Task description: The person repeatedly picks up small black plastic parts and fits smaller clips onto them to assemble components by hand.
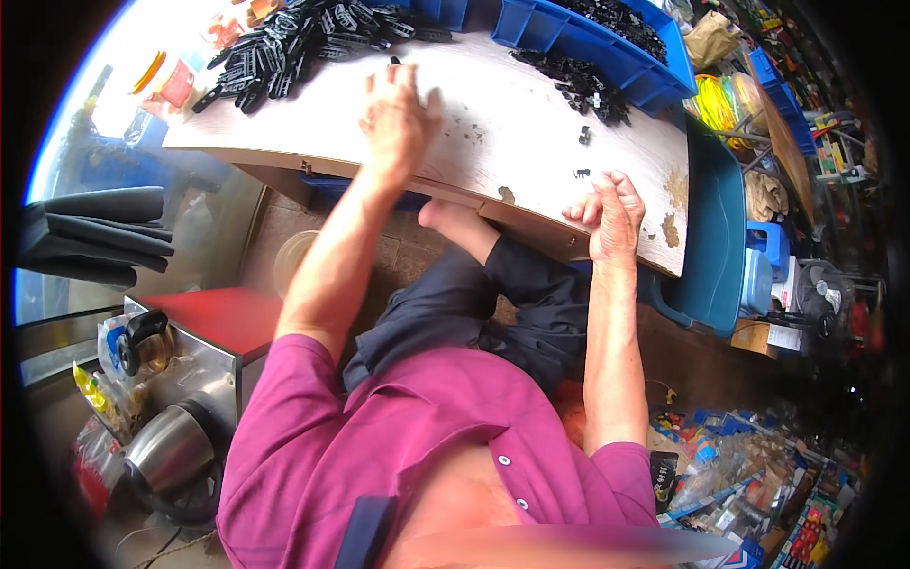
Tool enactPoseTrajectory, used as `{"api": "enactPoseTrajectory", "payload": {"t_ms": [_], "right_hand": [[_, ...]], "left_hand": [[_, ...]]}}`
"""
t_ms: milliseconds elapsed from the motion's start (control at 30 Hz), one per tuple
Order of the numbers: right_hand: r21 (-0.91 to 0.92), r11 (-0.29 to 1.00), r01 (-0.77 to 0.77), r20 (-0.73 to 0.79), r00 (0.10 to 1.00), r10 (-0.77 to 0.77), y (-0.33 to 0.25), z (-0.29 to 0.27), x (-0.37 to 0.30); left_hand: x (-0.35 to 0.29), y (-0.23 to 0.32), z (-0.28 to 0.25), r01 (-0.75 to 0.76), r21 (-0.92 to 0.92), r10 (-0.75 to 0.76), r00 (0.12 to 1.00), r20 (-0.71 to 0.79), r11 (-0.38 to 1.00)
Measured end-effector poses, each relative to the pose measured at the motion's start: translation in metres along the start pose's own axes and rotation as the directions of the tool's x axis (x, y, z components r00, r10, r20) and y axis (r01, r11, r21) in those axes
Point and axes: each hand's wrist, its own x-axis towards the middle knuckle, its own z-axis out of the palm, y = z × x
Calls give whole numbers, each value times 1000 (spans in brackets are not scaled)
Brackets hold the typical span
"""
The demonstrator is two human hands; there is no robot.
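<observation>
2 hands over 1 white tabletop [474, 95]. L hand [398, 119] is palm-down at the near side of the big heap of long black parts [303, 43], upper left — far too many pcs to count, all overlapping. Its fingers are bent and a bit blurred; 1 black pc [395, 61] shows right at the fingertips, can't tell if gripped or just behind them. R hand [614, 218] is over the near edge toward the tbl's right end, fingers curled in, thumb side up; can't tell if anything's pinched inside. 2 loose small black pcs lie by it: 1 lower pc [582, 174] just beside the fingers, 1 upper pc [584, 136] a little farther up, the two apart. Beyond those, 1 pile of small black parts [578, 83], uncountable, lies along the front of a big blue bin [559, 34], which has more dark parts inside. 2nd blue bin [445, 11] is at the top edge, mostly cut off. 1 teal tub [716, 247] stands off the tbl's right end. Lower left: 1 red-topped cabinet [223, 327], 1 steel kettle [171, 444], 1 glass pot [150, 346]. Person's purple shirt [294, 446] shows 2 white buttons.
</observation>
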Motion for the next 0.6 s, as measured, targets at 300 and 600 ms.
{"api": "enactPoseTrajectory", "payload": {"t_ms": [300, 600], "right_hand": [[-26, 1000, 8, -30, 1000, -9, -1, 1, 2], [-15, 1000, 22, -31, 999, -22, 0, 0, 5]], "left_hand": [[23, -50, -11, -49, 122, 7, 945, 327, 991], [2, -19, -29, 339, -452, -156, 906, 394, 825]]}}
